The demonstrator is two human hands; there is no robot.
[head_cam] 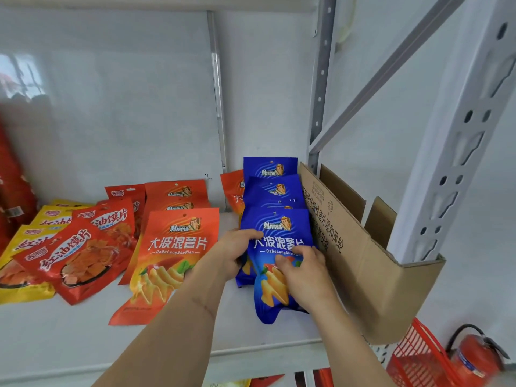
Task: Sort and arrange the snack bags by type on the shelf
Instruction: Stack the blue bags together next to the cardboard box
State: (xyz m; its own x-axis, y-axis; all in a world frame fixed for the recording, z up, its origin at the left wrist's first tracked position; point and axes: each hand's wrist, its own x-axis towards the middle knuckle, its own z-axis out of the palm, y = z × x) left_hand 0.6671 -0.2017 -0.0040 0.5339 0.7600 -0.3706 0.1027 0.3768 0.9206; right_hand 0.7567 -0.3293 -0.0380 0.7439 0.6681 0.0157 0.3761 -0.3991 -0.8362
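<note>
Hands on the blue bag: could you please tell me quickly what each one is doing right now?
Left hand: grips the front blue chip bag at its left edge.
Right hand: fingers curled on the same bag's front.

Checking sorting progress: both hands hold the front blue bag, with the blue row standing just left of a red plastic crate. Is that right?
Not quite. In the head view both the left hand and right hand do hold the front blue bag, but the blue row stands just left of a brown cardboard box, not a red plastic crate.
</note>
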